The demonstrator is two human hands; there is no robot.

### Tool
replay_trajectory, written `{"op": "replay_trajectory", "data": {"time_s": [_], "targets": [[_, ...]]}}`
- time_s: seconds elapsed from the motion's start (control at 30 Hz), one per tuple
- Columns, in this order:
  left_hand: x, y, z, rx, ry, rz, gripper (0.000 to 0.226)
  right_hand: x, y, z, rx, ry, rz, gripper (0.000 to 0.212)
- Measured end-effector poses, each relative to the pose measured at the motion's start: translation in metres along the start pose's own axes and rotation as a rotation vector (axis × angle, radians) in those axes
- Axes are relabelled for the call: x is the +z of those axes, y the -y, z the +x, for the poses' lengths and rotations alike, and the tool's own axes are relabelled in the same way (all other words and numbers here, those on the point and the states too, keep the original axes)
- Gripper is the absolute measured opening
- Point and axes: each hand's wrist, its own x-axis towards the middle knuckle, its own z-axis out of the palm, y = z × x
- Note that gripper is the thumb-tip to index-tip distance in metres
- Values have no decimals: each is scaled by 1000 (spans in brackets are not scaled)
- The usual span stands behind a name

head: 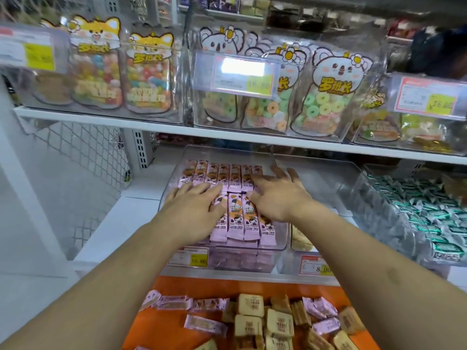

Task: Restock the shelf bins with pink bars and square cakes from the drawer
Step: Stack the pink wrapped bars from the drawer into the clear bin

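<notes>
Pink bars (238, 218) lie in rows inside a clear shelf bin (280, 245) on the lower shelf. My left hand (194, 205) rests flat on the bars at the bin's left, fingers straight. My right hand (275, 193) presses flat on the bars at the right, fingers spread. Below, the orange drawer (161, 329) holds loose pink bars (204, 324) and tan square cakes (279, 323). A second clear bin (316, 173) to the right shows a few square cakes (300, 239) near its front.
A third bin of green-wrapped sweets (434, 223) stands at the right. The upper shelf (151, 125) carries clear boxes of candy bags (326, 97) with price tags. Price labels (192, 257) hang on the bin fronts. A white mesh panel (83, 152) closes the left side.
</notes>
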Motion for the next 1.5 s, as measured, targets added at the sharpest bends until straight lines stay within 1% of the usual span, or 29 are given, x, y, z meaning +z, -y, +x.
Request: {"op": "replay_trajectory", "data": {"time_s": [0.13, 0.3, 0.47, 0.53, 0.6, 0.67, 0.77, 0.87, 0.97, 1.03, 1.1, 1.17, 1.2, 1.33, 1.37, 1.47, 1.5], "targets": [[-3, -6, -9, 26, -35, -4, 60, 0, -2, -6, -1, -10, 11, 67], [-2, -18, -30, 99, -72, -8, 60, -1, -5, -34, -27, -70, 61, 63], [5, -44, -68, 185, -18, -70, 61, 4, -18, -103, -103, -197, 201, 60], [13, -59, -84, 231, -34, -84, 61, 11, -27, -138, -124, -262, 274, 57], [25, -77, -100, 270, -56, -96, 58, 19, -36, -171, -137, -333, 348, 50], [40, -98, -120, 294, -51, -133, 56, 33, -45, -202, -117, -339, 423, 39], [75, -121, -145, 315, 50, -167, 53, 69, -65, -237, -51, -249, 462, 25], [128, -128, -162, 296, 210, -180, 53, 117, -90, -257, 80, -28, 399, 23], [174, -132, -172, 291, 349, -204, 53, 165, -114, -264, 166, 222, 359, 39], [200, -138, -171, 319, 415, -191, 53, 190, -122, -264, 161, 377, 348, 48], [227, -144, -163, 347, 466, -159, 54, 213, -126, -259, 159, 490, 316, 59], [253, -147, -150, 368, 495, -123, 55, 236, -129, -250, 187, 561, 312, 72], [266, -149, -142, 381, 507, -105, 56, 246, -130, -245, 211, 590, 314, 74], [309, -155, -114, 397, 548, -61, 59, 292, -139, -227, 291, 652, 316, 64], [319, -158, -108, 384, 554, -60, 62, 301, -141, -224, 312, 653, 322, 65], [344, -167, -92, 375, 600, 2, 72, 326, -149, -219, 381, 683, 418, 85], [349, -171, -88, 381, 610, 34, 73, 333, -150, -217, 393, 687, 450, 86]]}}
